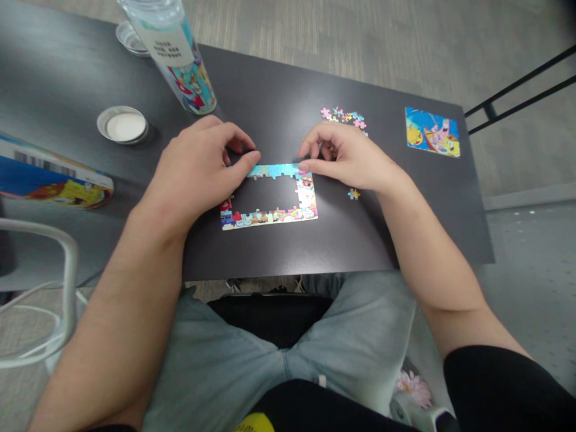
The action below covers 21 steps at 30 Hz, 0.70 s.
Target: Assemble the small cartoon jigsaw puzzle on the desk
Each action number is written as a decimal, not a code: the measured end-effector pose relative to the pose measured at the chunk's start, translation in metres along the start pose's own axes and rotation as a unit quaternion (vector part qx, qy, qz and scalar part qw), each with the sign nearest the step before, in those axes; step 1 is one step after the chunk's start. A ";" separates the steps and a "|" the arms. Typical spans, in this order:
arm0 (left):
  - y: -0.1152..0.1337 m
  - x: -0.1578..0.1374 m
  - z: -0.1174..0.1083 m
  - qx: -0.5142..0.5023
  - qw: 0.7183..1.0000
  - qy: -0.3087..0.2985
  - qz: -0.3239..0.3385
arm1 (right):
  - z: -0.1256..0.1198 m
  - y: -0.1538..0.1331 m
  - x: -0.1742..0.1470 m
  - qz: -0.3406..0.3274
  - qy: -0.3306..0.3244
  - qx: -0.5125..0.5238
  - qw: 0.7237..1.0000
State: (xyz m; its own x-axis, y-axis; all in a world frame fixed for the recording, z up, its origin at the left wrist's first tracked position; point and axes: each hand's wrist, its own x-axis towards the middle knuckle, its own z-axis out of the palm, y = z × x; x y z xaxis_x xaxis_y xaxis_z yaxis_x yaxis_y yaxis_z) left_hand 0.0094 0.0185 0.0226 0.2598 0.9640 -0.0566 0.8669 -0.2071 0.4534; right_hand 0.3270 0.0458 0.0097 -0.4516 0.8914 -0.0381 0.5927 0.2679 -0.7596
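Observation:
A jigsaw puzzle border (270, 219) lies on the dark table as a joined rectangle with a bare middle. My left hand (202, 162) covers its upper left corner, fingers curled and the thumb against the top edge. At the upper right corner, my right hand (344, 153) has thumb and forefinger closed on the edge, the other fingers bent under. A loose puzzle piece (354, 194) sits right of the border, below my right hand. Beyond that hand is a small pile of puzzle pieces (344, 115), partly hidden by it.
At the far right lies a cartoon picture card (432, 132). A clear printed tube (173, 57) stands back left, near a round lid (122, 125) and another lid (130, 37). A blue printed box (54, 174) is at the left. The table's front edge (292, 275) is above my lap.

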 end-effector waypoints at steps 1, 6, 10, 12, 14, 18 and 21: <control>0.000 0.000 0.000 -0.001 1.000 0.002 0.001 | -0.004 0.004 0.000 0.002 0.025 0.003 1.000; -0.005 0.002 0.002 -0.012 1.000 0.007 0.000 | -0.037 0.042 0.006 0.004 0.161 -0.025 0.987; -0.010 0.004 0.003 -0.020 0.999 0.015 0.020 | -0.063 0.069 0.008 0.026 0.238 -0.072 0.968; -0.011 0.005 0.002 -0.022 0.999 0.015 0.023 | -0.071 0.076 0.006 0.030 0.255 -0.095 0.962; -0.010 0.005 0.000 -0.020 1.000 0.009 0.020 | -0.076 0.080 0.002 0.039 0.260 -0.113 0.958; -0.007 0.004 -0.003 -0.017 1.000 -0.001 0.017 | -0.084 0.080 -0.006 0.078 0.214 -0.129 0.965; -0.008 0.005 -0.002 -0.017 1.000 -0.003 0.013 | -0.085 0.078 -0.009 0.084 0.177 -0.109 0.974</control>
State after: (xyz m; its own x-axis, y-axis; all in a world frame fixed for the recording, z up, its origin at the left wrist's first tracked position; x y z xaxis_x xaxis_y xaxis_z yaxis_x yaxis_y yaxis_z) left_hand 0.0025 0.0252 0.0202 0.2847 0.9574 -0.0489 0.8447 -0.2264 0.4850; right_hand 0.4340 0.0895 0.0059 -0.1000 0.9893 0.1066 0.7835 0.1443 -0.6044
